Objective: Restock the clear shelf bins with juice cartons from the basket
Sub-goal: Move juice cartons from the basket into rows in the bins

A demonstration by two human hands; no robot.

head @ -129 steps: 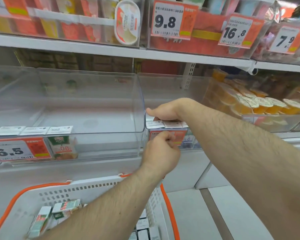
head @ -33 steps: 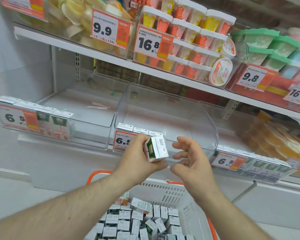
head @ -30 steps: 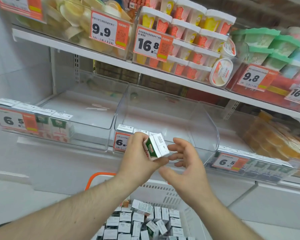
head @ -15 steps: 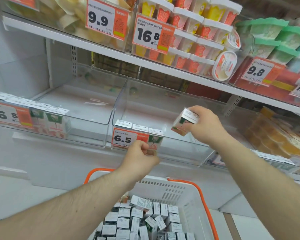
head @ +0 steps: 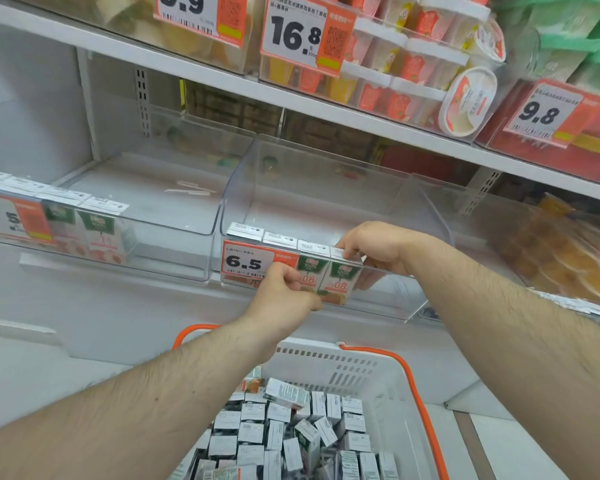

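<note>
Right hand (head: 374,251) reaches over the front wall of the middle bin (head: 388,303), pinching the top of the fourth carton (head: 342,277), upright at the row's end. Left hand (head: 284,299) curls against that wall. Basket (head: 378,372) waits below the bin, nearer my left.

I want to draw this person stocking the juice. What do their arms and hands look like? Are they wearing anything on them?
Both arms are bare as far up as the picture shows: no sleeves there, no gloves. The left hand and right hand show no rings, watch or bracelet on the sides we can see. The forearms have dark hair on them.
</note>
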